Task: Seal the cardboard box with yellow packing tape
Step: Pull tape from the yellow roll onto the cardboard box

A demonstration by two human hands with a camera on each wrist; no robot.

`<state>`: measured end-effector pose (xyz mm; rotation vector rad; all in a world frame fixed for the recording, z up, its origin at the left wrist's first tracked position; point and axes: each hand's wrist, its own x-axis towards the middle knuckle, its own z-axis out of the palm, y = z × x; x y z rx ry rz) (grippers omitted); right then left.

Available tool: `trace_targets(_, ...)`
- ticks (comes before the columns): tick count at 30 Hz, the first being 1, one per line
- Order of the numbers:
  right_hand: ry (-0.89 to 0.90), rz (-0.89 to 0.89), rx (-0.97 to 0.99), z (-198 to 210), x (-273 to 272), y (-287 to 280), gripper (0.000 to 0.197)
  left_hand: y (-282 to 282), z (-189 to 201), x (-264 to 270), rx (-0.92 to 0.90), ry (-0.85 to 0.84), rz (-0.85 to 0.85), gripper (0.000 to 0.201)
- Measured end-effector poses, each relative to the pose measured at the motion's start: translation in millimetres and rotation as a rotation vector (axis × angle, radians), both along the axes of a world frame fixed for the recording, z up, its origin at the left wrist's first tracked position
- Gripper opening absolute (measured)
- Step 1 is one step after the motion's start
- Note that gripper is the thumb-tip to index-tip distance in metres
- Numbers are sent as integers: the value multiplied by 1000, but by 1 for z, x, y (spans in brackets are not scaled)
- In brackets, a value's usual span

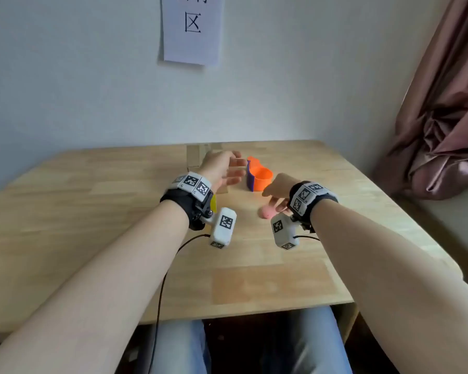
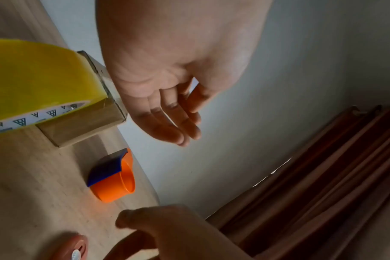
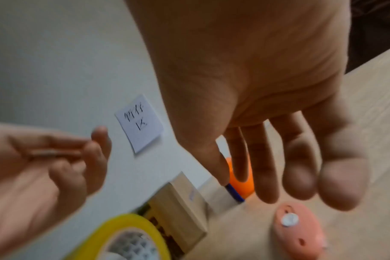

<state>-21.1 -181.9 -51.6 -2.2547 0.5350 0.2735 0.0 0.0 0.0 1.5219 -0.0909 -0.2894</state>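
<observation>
A small cardboard box (image 1: 193, 157) stands near the far middle of the table, mostly hidden behind my left hand (image 1: 227, 168). That hand hovers by it, palm open, fingers straight, holding nothing. A roll of yellow packing tape (image 2: 33, 82) lies against the box (image 2: 85, 123) on its near side; the head view shows only a yellow sliver (image 1: 214, 205) under my left wrist. My right hand (image 1: 276, 195) hangs open with its fingers (image 3: 267, 167) spread just above a pink oval tool (image 3: 298, 232). The roll (image 3: 127, 235) and box (image 3: 183, 207) sit left of it.
An orange and blue tape dispenser (image 1: 260, 179) stands right of the box, between my hands. The wooden table (image 1: 92, 225) meets a white wall with a paper sign (image 1: 192, 28). A pink curtain (image 1: 443, 117) hangs at the right.
</observation>
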Motion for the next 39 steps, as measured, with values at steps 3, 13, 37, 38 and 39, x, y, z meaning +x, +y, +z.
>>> trace_targets(3,87,17,-182,-12,7,-5,25,-6,-3,13,11,-9,1,25)
trace_targets(13,19,84,136,-31,33,2,17,28,7,47,-10,-100,101,26)
trace_targets(37,-528,738,-397,51,96,68,28,91,-88,90,185,178,-140,76)
trace_targets(38,-530,753,-411,52,96,69,27,91,-89,90,181,167,-145,75)
trace_targets(39,-531,766,-425,51,95,70,25,92,-89,89,171,155,-151,70)
